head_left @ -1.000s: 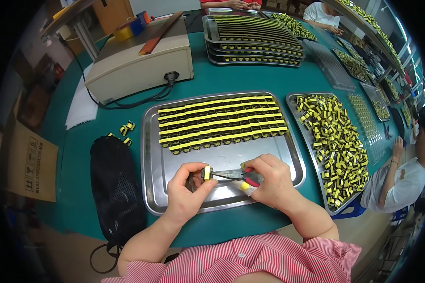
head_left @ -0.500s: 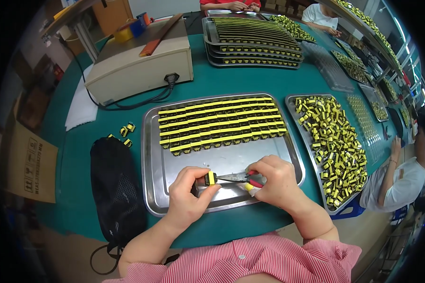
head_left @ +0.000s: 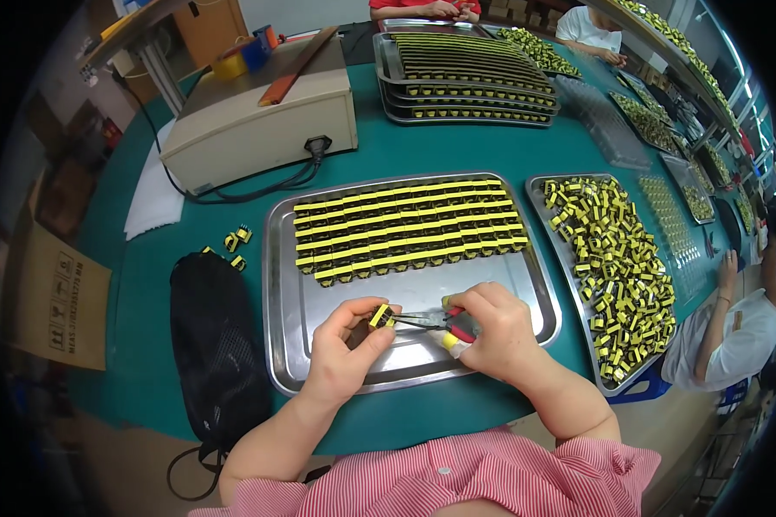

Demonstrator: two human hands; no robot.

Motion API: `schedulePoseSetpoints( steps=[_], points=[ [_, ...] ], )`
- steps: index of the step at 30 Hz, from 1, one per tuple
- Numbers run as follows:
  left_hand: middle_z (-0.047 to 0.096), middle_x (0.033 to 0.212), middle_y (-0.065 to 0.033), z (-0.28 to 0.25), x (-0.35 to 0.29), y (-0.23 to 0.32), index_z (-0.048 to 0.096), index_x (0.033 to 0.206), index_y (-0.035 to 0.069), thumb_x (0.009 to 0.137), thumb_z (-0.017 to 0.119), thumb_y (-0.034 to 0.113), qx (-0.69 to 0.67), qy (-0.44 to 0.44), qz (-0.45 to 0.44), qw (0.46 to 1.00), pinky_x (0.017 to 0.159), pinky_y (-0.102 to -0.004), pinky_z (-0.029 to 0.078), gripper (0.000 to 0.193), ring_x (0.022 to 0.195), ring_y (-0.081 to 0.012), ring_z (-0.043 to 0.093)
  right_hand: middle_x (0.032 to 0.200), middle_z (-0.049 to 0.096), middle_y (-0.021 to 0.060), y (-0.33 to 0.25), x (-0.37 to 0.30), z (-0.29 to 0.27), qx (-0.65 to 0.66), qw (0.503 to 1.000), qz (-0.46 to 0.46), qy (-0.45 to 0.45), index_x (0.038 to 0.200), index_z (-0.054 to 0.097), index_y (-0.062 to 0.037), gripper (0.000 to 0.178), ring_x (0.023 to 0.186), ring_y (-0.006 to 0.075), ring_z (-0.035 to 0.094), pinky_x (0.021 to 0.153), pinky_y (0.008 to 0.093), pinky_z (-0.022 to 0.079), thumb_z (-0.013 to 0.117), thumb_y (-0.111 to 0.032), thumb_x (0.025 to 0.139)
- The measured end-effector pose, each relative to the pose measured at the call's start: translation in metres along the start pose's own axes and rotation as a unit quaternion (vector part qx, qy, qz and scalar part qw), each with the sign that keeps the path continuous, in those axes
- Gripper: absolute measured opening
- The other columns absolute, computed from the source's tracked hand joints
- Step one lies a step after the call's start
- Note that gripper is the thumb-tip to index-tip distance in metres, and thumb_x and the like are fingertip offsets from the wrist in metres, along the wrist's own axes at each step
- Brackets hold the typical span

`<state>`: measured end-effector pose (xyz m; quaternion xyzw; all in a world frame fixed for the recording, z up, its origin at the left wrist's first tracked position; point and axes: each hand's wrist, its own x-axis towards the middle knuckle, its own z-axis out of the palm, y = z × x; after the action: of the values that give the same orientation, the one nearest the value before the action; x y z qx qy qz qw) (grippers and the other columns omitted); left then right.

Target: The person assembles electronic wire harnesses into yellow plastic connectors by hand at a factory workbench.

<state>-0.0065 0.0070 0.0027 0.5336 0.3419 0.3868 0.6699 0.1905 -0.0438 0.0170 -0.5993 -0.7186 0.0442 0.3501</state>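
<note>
Over the near part of a metal tray [head_left: 297,340], my left hand [head_left: 341,349] pinches a small yellow-and-black transformer [head_left: 382,315] between thumb and fingers. My right hand [head_left: 502,334] is closed round red-handled needle-nose pliers [head_left: 424,320]. The pliers' jaws are slightly parted and their tips meet the transformer's right side; whether they grip a pin is too small to tell. Yellow coverings show on my right fingertips. Beyond my hands, rows of similar transformers [head_left: 409,228] stand closely packed in the tray's far half.
At right, another tray [head_left: 608,388] holds a loose heap of transformers. Stacked filled trays [head_left: 466,82] stand at the back. A beige box-shaped device [head_left: 259,129] with a power cable sits back left. A black pouch [head_left: 215,345] and several loose transformers [head_left: 237,241] lie left. Other people work beyond.
The transformer has turned in my left fingers, from upright to tilted. The pliers' jaws have spread apart a little. The whole view has shifted slightly.
</note>
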Motion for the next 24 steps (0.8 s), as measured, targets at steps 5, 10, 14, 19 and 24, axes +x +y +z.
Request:
schedulePoseSetpoints(
  steps=[5,10,14,19,24],
  points=[
    [0.059,0.104,-0.0112,-0.0008,0.0004,-0.001,0.049,0.108,-0.003,0.078,0.059,0.002,-0.007,-0.003,-0.006,1.0,0.07,-0.0228,0.045,0.032,0.076,-0.0107,0.054,0.075,0.057,0.0071,-0.0011,-0.0004,-0.0005,-0.005,1.0,0.0,-0.012,0.082,0.06,-0.005,0.036,0.069,0.0248,0.057,0.059,0.0335,0.048,0.074,-0.006,0.049],
    [0.059,0.104,-0.0117,-0.0005,0.0,-0.0008,0.049,0.108,-0.003,0.078,0.059,0.002,-0.013,-0.003,-0.013,1.0,0.069,-0.023,0.044,0.032,0.076,-0.011,0.054,0.074,0.057,0.0068,-0.0019,-0.0016,-0.0005,-0.009,1.0,0.0,-0.019,0.082,0.06,-0.0055,0.034,0.068,0.0246,0.057,0.059,0.0335,0.048,0.074,-0.009,0.051],
    [0.06,0.105,-0.0128,-0.0018,0.0002,-0.0016,0.049,0.108,-0.003,0.079,0.058,0.001,-0.025,-0.007,-0.02,0.999,0.078,-0.025,0.044,0.031,0.087,-0.0136,0.055,0.074,0.057,0.0065,-0.0029,-0.0016,-0.0007,-0.013,1.0,-0.001,-0.016,0.082,0.06,-0.0056,0.033,0.068,0.0243,0.057,0.059,0.0334,0.048,0.075,-0.009,0.052],
    [0.06,0.105,-0.0131,-0.002,0.0001,-0.0017,0.049,0.109,-0.003,0.08,0.058,-0.001,-0.025,-0.011,-0.025,0.999,0.087,-0.027,0.043,0.03,0.097,-0.0158,0.056,0.073,0.057,0.0061,-0.0039,-0.0016,-0.0017,-0.02,1.0,-0.003,-0.017,0.081,0.06,-0.0058,0.033,0.068,0.0238,0.057,0.058,0.0333,0.047,0.075,-0.01,0.052],
    [0.06,0.103,-0.0128,-0.0001,0.0011,-0.003,0.05,0.106,-0.002,0.078,0.059,0.003,-0.03,-0.009,-0.023,0.999,0.066,-0.0219,0.044,0.03,0.076,-0.0107,0.055,0.073,0.056,0.0058,-0.0047,-0.0023,-0.0021,-0.021,1.0,0.0,-0.018,0.082,0.06,-0.0059,0.033,0.067,0.0239,0.057,0.058,0.0333,0.047,0.075,-0.009,0.052]
  ],
)
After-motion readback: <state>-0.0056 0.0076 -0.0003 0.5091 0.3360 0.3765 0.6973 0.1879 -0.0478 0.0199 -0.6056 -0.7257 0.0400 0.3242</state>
